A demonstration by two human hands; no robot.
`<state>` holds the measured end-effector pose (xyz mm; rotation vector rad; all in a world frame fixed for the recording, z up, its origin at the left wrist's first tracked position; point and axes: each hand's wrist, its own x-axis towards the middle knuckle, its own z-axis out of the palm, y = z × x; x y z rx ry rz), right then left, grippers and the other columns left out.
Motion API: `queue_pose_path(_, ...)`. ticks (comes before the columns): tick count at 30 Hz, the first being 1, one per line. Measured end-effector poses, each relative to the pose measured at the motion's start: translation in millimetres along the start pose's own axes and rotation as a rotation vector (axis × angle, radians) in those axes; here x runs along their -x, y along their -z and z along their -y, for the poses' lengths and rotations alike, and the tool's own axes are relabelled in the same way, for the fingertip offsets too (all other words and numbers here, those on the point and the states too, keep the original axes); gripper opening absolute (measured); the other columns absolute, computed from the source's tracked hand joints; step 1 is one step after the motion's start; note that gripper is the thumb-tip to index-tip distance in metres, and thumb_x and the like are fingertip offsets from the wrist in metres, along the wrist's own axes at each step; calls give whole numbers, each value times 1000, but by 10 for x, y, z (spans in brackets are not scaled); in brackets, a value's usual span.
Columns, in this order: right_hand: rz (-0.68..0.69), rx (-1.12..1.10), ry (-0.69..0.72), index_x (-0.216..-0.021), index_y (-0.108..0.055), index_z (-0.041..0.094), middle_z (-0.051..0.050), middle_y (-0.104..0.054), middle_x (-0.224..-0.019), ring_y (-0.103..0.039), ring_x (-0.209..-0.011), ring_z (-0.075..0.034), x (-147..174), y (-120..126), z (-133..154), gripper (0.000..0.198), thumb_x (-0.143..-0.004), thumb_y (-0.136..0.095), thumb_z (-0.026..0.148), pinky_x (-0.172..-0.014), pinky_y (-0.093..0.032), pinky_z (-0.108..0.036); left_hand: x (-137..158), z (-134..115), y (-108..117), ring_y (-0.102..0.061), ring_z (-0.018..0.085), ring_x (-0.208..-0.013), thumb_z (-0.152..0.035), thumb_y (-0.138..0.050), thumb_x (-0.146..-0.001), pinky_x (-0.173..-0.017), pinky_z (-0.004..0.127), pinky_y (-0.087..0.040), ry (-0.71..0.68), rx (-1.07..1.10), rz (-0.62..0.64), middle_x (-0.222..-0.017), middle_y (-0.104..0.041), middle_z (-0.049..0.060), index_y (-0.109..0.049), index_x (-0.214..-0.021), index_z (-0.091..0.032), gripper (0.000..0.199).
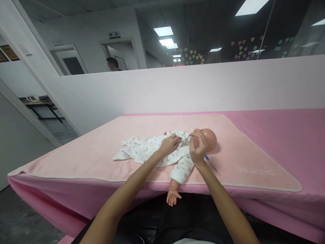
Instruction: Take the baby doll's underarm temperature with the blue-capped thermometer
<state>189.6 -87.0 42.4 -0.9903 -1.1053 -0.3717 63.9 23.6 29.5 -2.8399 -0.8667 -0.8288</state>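
A baby doll (209, 138) lies on its back, head to the right, in a white printed baby gown (148, 149). My left hand (170, 143) rests on the chest of the gown, its bent fingers closed at the front fabric. By the doll's neck, my right hand (198, 147) is raised in a pinch at the gown's collar edge and partly covers the doll's face. One sleeved arm of the doll (174, 193) hangs over the near table edge. Beside my right wrist lies a thin blue-ended stick-like tool (212, 165); its kind is unclear.
Under the doll is a peach blanket (88, 152) with a pale border, over a pink table cover (299, 142). Behind the table stands a white low wall (203, 88) with a glass pane above. Through the glass, a person's head (112, 63) shows.
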Motion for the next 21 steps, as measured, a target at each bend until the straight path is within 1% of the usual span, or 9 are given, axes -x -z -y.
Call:
queue_pose_path(2, 2, 50, -28, -84, -57, 21, -6, -63, -80, -58, -81, -20, 54, 271, 64, 15, -83, -42, 21, -75, -44, -35, 16, -51, -14, -55, 18, -73, -31, -36, -89, -59, 26, -37, -40, -123, 24, -82, -57, 6, -58, -92, -21, 25)
queue_pose_path(4, 60, 193, -54, -83, -57, 22, -6, -63, -79, -58, -79, -21, 172, 567, 60, 14, -83, -43, 21, -73, -43, -36, 3, -84, -23, -55, 19, -70, -25, -38, -87, -56, 27, -36, -43, -161, 69, -77, -57, 7, -57, -87, -20, 19)
queue_pose_path(5, 104, 296, -65, -83, -57, 22, -6, -63, -79, -57, -78, -21, 250, 710, 32, 13, -83, -44, 21, -73, -42, -36, -19, -88, -23, -55, 20, -66, -22, -40, -85, -57, 27, -36, -18, -149, 87, -73, -56, 6, -56, -85, -19, 16)
queue_pose_path(7, 225, 521, -81, -83, -57, 22, -6, -64, -78, -55, -76, -22, 419, 963, -55, 11, -81, -47, 22, -70, -39, -36, -97, -57, -8, -54, 19, -61, -21, -40, -83, -58, 29, -37, 96, -63, 112, -66, -55, 5, -54, -80, -19, 14)
queue_pose_path(10, 398, 792, -54, -81, -59, 22, -8, -62, -74, -52, -70, -24, 641, 1212, -194, 10, -78, -51, 26, -63, -35, -37, -282, 90, 68, -55, 19, -63, -24, -35, -84, -62, 29, -40, 310, 167, 176, -65, -58, 5, -54, -72, -18, 23)
queue_pose_path(13, 470, 912, -7, -79, -60, 21, -9, -59, -71, -50, -67, -24, 758, 1305, -267, 11, -78, -51, 27, -60, -32, -36, -487, 302, 211, -55, 17, -62, -27, -36, -81, -57, 26, -41, 341, 269, 261, -66, -62, 4, -56, -66, -17, 27)
queue_pose_path(16, 489, 929, -45, -75, -60, 20, -7, -56, -66, -49, -63, -22, 782, 1319, -289, 16, -81, -46, 21, -58, -32, -34, -667, 463, 364, -56, 17, -62, -28, -42, -76, -58, 26, -42, 343, 287, 351, -69, -64, 4, -60, -66, -17, 23)
queue_pose_path(19, 495, 900, -107, -74, -61, 19, -7, -55, -65, -49, -62, -21, 780, 1324, -303, 20, -83, -43, 17, -58, -33, -32, -808, 502, 433, -56, 20, -72, -24, -47, -71, -66, 29, -41, 351, 195, 276, -75, -64, 7, -59, -65, -17, 15)
queue_pose_path(21, 483, 866, -147, -76, -61, 18, -8, -56, -68, -50, -63, -20, 783, 1334, -314, 20, -84, -43, 17, -58, -34, -32, -888, 480, 432, -55, 24, -79, -21, -47, -69, -70, 33, -40, 361, 133, 193, -79, -63, 10, -58, -66, -17, 11)
